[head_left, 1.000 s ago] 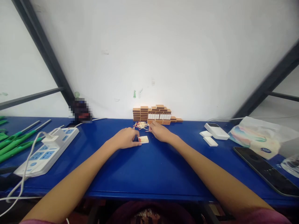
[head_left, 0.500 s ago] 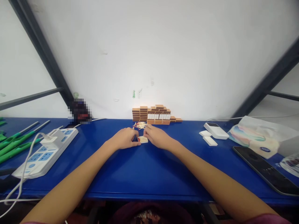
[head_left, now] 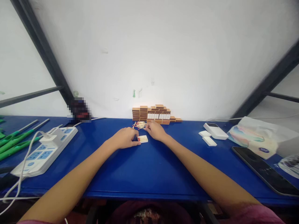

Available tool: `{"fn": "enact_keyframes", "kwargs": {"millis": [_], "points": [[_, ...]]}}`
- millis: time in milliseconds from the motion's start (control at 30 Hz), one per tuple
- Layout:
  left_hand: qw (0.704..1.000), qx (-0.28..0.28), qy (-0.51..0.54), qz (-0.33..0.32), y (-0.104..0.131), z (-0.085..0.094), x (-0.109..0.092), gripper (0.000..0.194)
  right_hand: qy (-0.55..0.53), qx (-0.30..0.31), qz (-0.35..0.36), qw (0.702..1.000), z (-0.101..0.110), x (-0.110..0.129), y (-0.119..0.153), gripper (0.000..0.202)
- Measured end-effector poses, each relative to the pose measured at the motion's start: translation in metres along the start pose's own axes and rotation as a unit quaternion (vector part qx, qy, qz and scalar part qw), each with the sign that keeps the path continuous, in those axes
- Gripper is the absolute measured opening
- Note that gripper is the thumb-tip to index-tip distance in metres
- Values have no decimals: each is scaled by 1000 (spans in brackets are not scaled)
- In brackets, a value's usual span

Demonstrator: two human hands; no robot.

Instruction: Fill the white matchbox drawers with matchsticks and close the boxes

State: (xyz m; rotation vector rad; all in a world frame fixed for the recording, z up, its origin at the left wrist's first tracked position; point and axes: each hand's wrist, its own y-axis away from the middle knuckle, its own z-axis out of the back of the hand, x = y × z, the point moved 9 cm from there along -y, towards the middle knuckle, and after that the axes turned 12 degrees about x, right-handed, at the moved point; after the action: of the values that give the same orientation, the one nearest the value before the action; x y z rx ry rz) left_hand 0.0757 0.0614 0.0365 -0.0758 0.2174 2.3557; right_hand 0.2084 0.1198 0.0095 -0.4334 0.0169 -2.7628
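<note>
A small open matchbox tray point(head_left: 143, 139), white-edged with a few red-headed matches inside, lies on the blue table. My left hand point(head_left: 125, 137) grips its left end, thumb at the near corner and fingers curled behind. Beyond the tray is a loose pile of matches point(head_left: 140, 125). At the pile's right edge, my right hand point(head_left: 155, 129) has its fingertips pinched together on the match ends; how many they hold is too small to tell.
Stacked matchboxes point(head_left: 140, 114) stand against the wall, a row of white trays point(head_left: 158, 116) among them. To the left are a power strip point(head_left: 44, 154) and green-handled tools point(head_left: 16, 141). White devices point(head_left: 216, 130), a tissue pack point(head_left: 253, 140) and a phone point(head_left: 263, 169) lie right.
My right hand has moved away from the tray, up to the match pile. More of the tray's inside shows. My left hand stays at the tray's left end.
</note>
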Motion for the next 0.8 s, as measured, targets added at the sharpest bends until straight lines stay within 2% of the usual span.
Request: {"fn": "enact_keyframes", "kwargs": {"millis": [100,167,233,300,400,533,633,800], "points": [[1000,2,-4,2,0,0,0,27,41,22,-20,999,5,-5,6,18],[1000,4,0,3,0,1,-1,27,57,6,-19,998,19,-10,16,16],[1000,2,3,4,1,1,-1,27,55,-29,10,998,37,-8,28,13],[1000,-2,3,4,2,2,-2,28,26,-43,70,996,47,2,38,11],[1000,-2,6,-1,2,1,-3,26,-15,6,138,990,38,20,46,9],[1000,-10,0,-2,1,1,-1,26,-17,70,163,984,10,35,45,8],[1000,-14,-1,-8,1,0,0,27,-17,75,170,982,1,40,45,9],[1000,-13,-3,-8,2,1,-2,26,-39,60,163,984,3,39,44,8]]}}
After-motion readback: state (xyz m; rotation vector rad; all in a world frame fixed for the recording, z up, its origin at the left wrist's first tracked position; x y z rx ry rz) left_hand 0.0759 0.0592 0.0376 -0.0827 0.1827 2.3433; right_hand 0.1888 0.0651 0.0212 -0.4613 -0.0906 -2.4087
